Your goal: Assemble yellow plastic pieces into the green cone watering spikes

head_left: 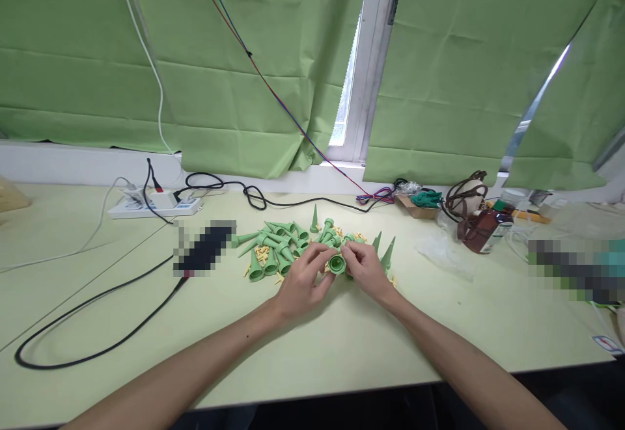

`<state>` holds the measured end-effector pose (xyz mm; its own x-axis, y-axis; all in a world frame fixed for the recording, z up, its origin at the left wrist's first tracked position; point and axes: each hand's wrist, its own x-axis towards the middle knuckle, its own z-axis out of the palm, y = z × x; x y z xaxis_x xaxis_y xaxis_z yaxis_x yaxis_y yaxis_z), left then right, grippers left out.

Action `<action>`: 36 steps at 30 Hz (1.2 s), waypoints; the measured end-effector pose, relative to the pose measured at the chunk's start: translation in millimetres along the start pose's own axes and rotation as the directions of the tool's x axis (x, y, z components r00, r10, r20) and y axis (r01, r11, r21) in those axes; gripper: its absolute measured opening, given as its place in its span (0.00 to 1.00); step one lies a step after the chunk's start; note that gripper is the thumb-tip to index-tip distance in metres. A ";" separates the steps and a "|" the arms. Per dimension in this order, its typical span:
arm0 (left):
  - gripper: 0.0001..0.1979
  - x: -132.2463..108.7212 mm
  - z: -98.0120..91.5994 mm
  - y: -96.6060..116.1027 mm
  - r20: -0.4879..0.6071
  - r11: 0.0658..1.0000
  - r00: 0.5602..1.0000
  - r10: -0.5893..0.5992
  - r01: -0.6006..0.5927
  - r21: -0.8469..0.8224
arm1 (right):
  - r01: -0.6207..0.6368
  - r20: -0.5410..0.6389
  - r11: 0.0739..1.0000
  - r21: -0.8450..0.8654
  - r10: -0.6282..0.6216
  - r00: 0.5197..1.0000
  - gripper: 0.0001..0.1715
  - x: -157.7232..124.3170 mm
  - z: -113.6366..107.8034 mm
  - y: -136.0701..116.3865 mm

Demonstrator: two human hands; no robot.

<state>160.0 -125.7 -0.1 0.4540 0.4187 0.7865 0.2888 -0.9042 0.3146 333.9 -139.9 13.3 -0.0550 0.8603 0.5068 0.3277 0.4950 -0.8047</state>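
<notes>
Both my hands meet over the middle of the pale green table (pixel 342 345). My left hand (pixel 303 283) and my right hand (pixel 366 267) pinch a green plastic cone (pixel 336 263) between their fingertips, its round open end turned toward me. Just behind them lies a heap of green cones (pixel 276 244), some upright, some on their sides, mixed with small pale yellow pieces (pixel 262 254). Two upright cones (pixel 388 254) stand right of my right hand.
A white power strip (pixel 156 205) with black cables (pixel 97 326) sits at the back left. A blurred dark object (pixel 205 254) lies left of the heap. A brown strap bundle (pixel 476 218), a clear plastic bag (pixel 442 251) and clutter are at the right. Green curtains (pixel 219 59) hang behind.
</notes>
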 end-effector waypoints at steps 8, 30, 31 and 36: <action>0.17 2.9 -0.2 5.5 0.001 0.977 0.979 -0.202 0.202 -0.061 | -0.007 -0.033 1.000 0.031 0.008 0.999 0.24 -1.0 1.5 1.6; 0.18 12.2 -5.6 9.7 0.206 0.746 0.842 -0.498 0.537 -0.393 | -0.006 0.044 1.000 -0.009 0.006 0.999 0.21 -1.7 0.8 -2.1; 0.17 11.9 -5.3 9.2 0.184 0.775 0.855 -0.484 0.517 -0.364 | -0.003 0.041 1.000 -0.018 0.004 0.999 0.21 -1.5 0.7 -2.6; 0.12 9.8 -3.1 7.2 0.114 0.891 0.918 -0.381 0.397 -0.219 | 0.006 0.018 0.998 -0.067 -0.005 1.000 0.23 0.0 0.5 -2.5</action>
<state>163.8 -128.4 11.5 0.4028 0.7380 0.5414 0.2532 -0.6583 0.7089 332.6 -141.0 15.2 -0.0730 0.8600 0.5050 0.3895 0.4907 -0.7794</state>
